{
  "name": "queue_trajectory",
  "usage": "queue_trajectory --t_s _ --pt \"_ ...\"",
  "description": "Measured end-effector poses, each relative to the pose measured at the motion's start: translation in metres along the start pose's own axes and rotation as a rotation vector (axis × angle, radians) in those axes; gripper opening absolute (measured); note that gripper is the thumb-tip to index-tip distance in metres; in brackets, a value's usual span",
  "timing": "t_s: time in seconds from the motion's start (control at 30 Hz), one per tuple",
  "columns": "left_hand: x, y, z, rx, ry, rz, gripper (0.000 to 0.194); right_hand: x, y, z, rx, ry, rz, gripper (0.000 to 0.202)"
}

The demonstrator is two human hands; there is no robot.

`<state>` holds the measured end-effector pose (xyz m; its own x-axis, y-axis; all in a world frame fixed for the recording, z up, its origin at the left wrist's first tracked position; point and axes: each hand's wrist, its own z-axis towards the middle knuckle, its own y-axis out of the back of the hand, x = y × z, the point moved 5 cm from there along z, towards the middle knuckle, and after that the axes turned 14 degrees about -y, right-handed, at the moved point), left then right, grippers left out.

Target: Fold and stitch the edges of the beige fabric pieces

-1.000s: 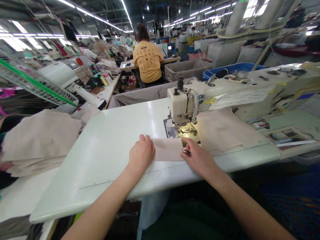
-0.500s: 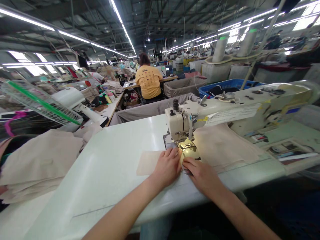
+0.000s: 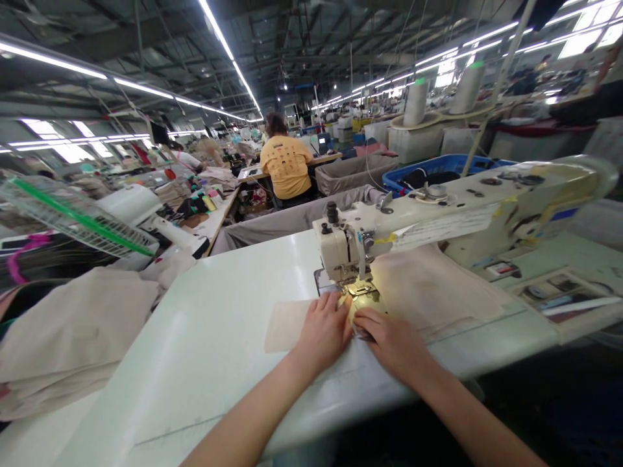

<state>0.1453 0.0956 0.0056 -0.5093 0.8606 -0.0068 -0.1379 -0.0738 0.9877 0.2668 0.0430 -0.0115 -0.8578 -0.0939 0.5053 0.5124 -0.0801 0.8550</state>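
A white sewing machine (image 3: 341,250) stands on the pale green table (image 3: 228,324), its lamp lighting a brass-coloured plate (image 3: 367,299) below the needle area. My left hand (image 3: 325,327) lies over a small beige fabric piece (image 3: 282,324), its fingers together beside the plate. Just right of it, my right hand (image 3: 389,340) has its fingers pressed together at the plate's front edge; what they hold is too small to make out. A larger beige fabric (image 3: 433,288) lies under the machine arm.
Beige fabric is piled (image 3: 82,324) at the left, near a white fan (image 3: 131,207). Beyond the table are a grey cloth bin (image 3: 292,217), a blue basket (image 3: 399,178) and a seated person in yellow (image 3: 286,162). A tray (image 3: 569,298) sits at the right.
The view has shifted slightly. Both hands remain by the plate, and the small fabric piece under my left hand has turned a little.
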Motion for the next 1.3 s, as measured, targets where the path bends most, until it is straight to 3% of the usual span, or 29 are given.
queue_trajectory --t_s 0.8,1.13,1.3 --pt "0.003 0.001 0.0 0.009 -0.028 0.031 0.039 0.001 0.005 0.006 0.048 -0.044 -0.035 0.035" --pt "-0.024 0.0 -0.021 0.008 -0.23 -0.053 0.025 -0.006 -0.001 -0.012 0.055 -0.001 -0.069 0.048" --pt "-0.021 0.005 -0.023 -0.046 -0.272 -0.079 0.027 -0.007 0.001 -0.009 0.073 -0.008 -0.055 0.044"
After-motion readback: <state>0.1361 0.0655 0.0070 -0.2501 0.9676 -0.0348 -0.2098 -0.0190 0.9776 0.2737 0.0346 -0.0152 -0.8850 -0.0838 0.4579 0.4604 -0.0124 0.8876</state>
